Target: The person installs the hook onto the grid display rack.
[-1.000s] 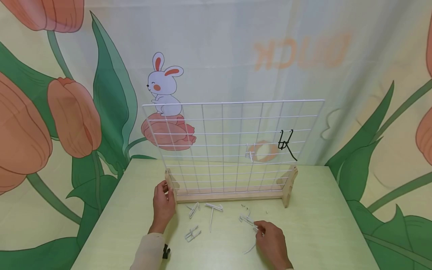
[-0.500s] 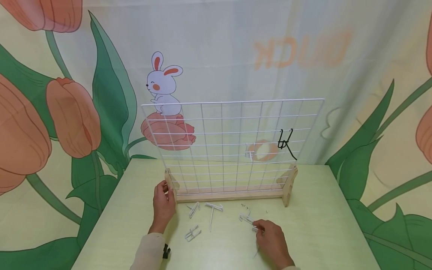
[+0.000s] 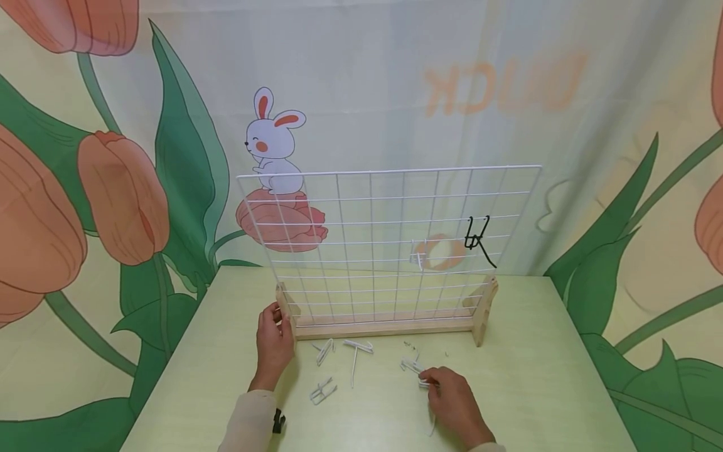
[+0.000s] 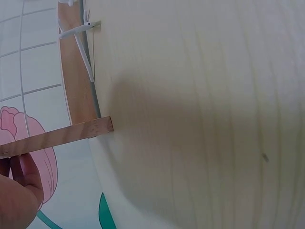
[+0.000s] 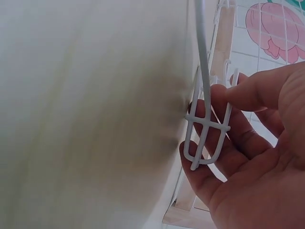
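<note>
My left hand (image 3: 273, 344) grips the left upright of the wooden stand (image 3: 384, 330), which carries a white wire grid panel (image 3: 371, 242). Seen from the left wrist, its curled fingers (image 4: 29, 176) lie against the upright (image 4: 62, 137). My right hand (image 3: 455, 402) pinches a white wire hook (image 5: 206, 121) between thumb and fingers, just above the table. The hook's long prong points up in the right wrist view; the fingers partly hide its frame. Another white hook (image 3: 411, 365) lies just beyond this hand.
Three white hooks lie left of centre: one (image 3: 324, 351) by the stand, one with a long prong (image 3: 354, 364), one (image 3: 323, 390) nearer. A black hook (image 3: 476, 241) and a white hook (image 3: 418, 256) hang on the grid. Small bits (image 3: 409, 344) lie before the stand on the table (image 3: 525, 376).
The right hand has shifted and turned slightly with its hook, whose prong now points more toward the near edge. My left hand stays on the stand.
</note>
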The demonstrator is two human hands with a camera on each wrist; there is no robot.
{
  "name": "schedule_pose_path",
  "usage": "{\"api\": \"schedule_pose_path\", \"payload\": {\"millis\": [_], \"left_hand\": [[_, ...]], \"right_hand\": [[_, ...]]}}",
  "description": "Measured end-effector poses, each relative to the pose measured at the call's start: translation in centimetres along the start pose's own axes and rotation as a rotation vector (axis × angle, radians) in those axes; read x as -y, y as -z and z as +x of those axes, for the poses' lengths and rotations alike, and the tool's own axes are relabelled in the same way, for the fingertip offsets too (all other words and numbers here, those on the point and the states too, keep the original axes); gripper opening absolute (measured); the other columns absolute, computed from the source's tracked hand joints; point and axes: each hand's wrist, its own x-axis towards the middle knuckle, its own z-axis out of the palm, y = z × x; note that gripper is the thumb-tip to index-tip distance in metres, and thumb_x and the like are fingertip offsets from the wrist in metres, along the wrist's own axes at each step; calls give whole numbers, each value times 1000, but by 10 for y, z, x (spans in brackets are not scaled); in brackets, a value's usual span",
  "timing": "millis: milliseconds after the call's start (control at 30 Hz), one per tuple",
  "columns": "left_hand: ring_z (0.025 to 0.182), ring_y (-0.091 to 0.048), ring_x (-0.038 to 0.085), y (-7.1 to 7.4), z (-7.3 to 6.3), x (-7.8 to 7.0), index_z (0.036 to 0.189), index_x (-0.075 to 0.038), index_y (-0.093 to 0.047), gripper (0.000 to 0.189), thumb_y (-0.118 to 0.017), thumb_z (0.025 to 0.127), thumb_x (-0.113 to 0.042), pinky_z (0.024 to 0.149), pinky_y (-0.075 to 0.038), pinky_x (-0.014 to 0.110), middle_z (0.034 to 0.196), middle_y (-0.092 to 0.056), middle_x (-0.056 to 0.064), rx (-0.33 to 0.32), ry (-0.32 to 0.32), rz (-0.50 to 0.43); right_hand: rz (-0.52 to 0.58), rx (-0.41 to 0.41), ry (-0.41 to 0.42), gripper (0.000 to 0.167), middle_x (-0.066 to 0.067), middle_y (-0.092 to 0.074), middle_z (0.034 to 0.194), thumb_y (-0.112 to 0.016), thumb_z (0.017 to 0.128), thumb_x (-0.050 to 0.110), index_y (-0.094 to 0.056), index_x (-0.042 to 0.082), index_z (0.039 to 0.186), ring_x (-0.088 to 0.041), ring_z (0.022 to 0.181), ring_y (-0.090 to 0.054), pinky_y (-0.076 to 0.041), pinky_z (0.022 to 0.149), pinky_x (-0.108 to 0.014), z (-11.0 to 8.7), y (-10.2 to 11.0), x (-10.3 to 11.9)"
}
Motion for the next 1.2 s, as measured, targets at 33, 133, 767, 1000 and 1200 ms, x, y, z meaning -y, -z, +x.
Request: {"api": "schedule_pose_path", "payload": {"millis": [33,133,767,1000,1200], "left_hand": [[119,-67,39,0,0,0,144,6,-47,39,-54,108,-6,96,-57,51,132,-58,26,1,1,-3],[119,-67,38,-1,0,0,144,5,-47,39,-54,108,-7,96,-57,51,133,-58,25,3,1,-10],[117,-66,37,0,0,-2,144,5,-47,38,-52,108,-8,95,-57,49,131,-58,24,-12,-1,19],[117,-67,40,1,0,-3,144,7,-46,39,-52,108,-7,96,-57,53,131,-57,27,-10,-8,13],[117,-67,41,0,-2,-2,144,7,-47,39,-53,108,-7,96,-57,54,131,-57,27,-14,-10,5]], "right_hand": [[-3,0,4,31,8,-72,94,-73,86,-4,-79,21,103,-7,88,-66,-56,79,-35,0,0,0],[-20,-9,7,32,8,-71,94,-73,85,-2,-79,21,105,-9,88,-66,-56,79,-36,-1,1,0],[-41,-227,-135,22,-2,-74,100,-84,85,17,-79,12,107,-22,95,-68,-56,84,-45,-26,7,26],[-14,-211,-269,24,1,-70,88,-86,84,20,-77,8,104,-14,79,-62,-52,73,-36,-35,7,27],[-31,-111,-335,30,4,-70,84,-87,83,25,-77,7,105,-13,76,-62,-55,74,-41,-41,4,22]]}}
